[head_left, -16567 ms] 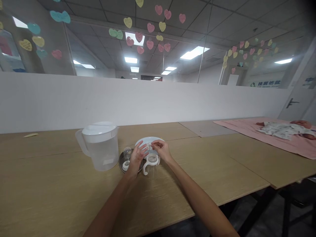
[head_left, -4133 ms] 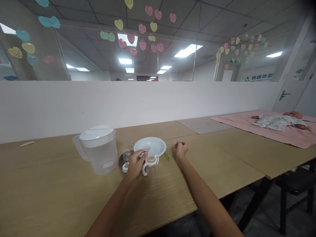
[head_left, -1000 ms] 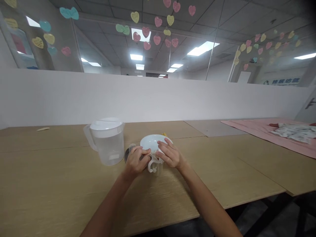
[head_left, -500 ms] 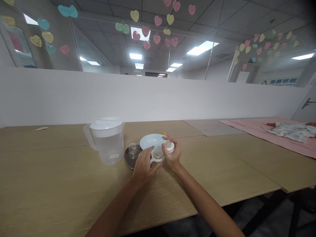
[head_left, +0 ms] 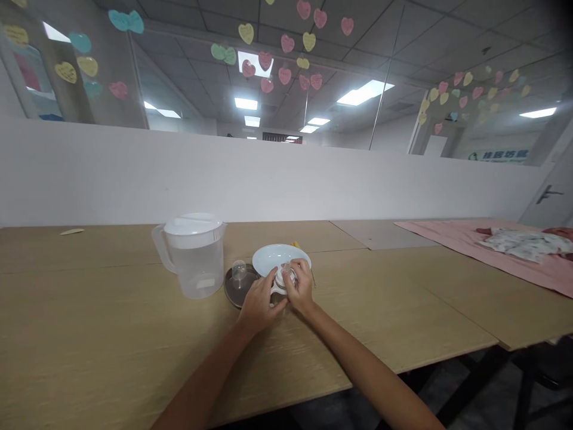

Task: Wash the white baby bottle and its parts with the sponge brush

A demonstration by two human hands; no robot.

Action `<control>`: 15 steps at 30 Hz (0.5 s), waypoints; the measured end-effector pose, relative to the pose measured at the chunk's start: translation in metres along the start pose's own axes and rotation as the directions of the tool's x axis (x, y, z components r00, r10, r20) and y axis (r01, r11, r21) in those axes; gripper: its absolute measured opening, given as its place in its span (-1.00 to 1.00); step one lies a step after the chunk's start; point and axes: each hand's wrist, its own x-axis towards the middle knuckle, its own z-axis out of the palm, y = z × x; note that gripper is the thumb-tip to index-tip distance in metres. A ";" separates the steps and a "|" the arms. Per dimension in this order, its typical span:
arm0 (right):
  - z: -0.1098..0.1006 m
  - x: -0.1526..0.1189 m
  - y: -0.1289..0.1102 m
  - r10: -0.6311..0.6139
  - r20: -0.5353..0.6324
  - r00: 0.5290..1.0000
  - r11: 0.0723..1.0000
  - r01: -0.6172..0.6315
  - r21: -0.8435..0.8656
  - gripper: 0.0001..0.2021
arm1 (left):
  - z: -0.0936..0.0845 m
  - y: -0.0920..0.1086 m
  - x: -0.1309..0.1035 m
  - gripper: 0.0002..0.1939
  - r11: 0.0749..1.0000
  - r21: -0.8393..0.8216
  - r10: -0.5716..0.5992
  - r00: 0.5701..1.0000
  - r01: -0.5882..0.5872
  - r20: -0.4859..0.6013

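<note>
My left hand (head_left: 258, 306) is closed around a clear baby bottle with a white handle (head_left: 278, 290), held upright over the table. A white nipple collar with a pale nipple (head_left: 283, 275) sits at the bottle's mouth. The fingers of my right hand (head_left: 301, 288) pinch this collar from the right; how far it is seated is hidden by them. Just behind both hands is a white bowl (head_left: 268, 254). To the left, a dark round tray (head_left: 233, 295) carries a clear dome-shaped cap (head_left: 239, 272).
A translucent lidded pitcher (head_left: 199, 263) stands left of the tray. Something small and yellow (head_left: 295, 244) shows behind the bowl. On the right, a pink cloth (head_left: 447, 236) bears patterned fabric (head_left: 514, 242). The table's front edge runs below my right forearm.
My right hand has moved left and brought the nipple collar from beside the bottle onto its mouth. My left hand keeps its hold on the bottle.
</note>
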 end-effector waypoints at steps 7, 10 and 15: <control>0.000 -0.006 0.006 0.016 0.058 0.998 0.992 -0.023 0.121 -0.68 | 0.000 0.000 -0.003 -0.31 0.999 -0.021 -0.040 0.999 0.040 -0.012; 0.002 -0.009 0.008 0.030 0.030 0.999 0.988 -0.034 0.149 -0.65 | -0.002 0.001 -0.003 -0.32 0.998 -0.056 -0.028 1.000 0.028 -0.005; 0.006 -0.014 0.012 0.124 0.069 0.990 0.963 -0.137 0.234 -0.62 | -0.005 0.003 -0.002 -0.34 0.992 -0.124 -0.025 1.000 0.027 0.016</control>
